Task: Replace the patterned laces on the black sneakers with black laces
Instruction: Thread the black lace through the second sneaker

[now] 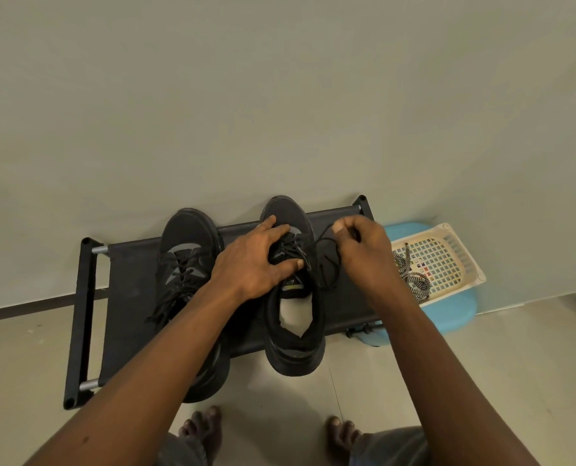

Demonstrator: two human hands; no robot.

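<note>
Pinching the end of the black lace between thumb and fingertips, the right hand holds it just right of the centre sneaker. The left hand presses spread fingers flat on that sneaker's tongue. Left of it sits the other sneaker, black-laced, both on a black rack. Patterned laces lie in a cream basket at mid right.
</note>
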